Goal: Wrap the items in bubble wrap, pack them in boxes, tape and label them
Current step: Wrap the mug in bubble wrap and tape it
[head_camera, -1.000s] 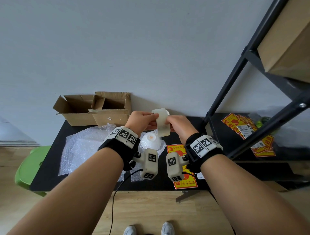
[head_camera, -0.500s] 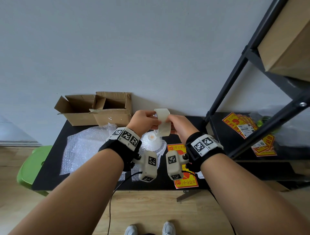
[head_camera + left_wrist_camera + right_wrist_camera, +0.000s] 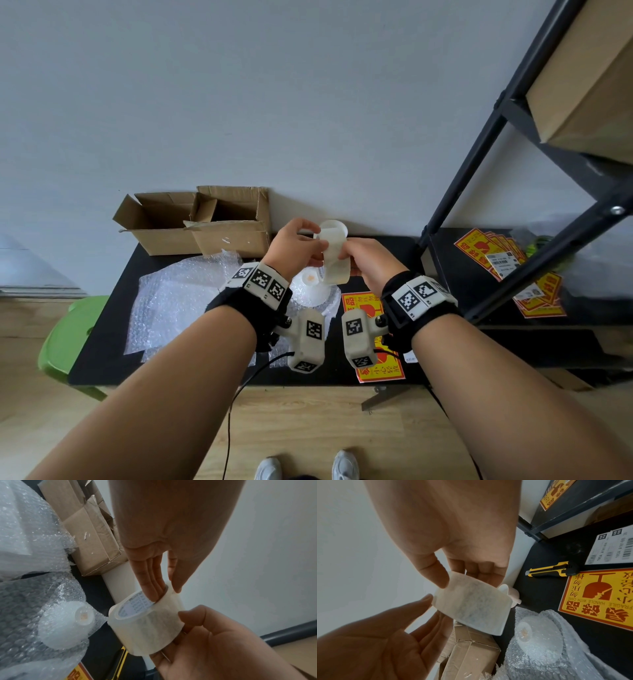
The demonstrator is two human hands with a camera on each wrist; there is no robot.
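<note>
Both hands are raised together: the roll of tape [image 3: 334,255] is gripped by the left hand [image 3: 294,248], fingers inside its core. It is pinched by the right hand [image 3: 370,258], and a bubble-wrapped bowl [image 3: 66,625] lies below them.

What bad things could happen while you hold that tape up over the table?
The tape roll is held in the air by both hands, so it could slip and land on the bubble-wrapped bowl right below. The wrap there looks loose and may open before it is taped. The utility knife lies nearby; reaching carelessly could be risky.
</note>
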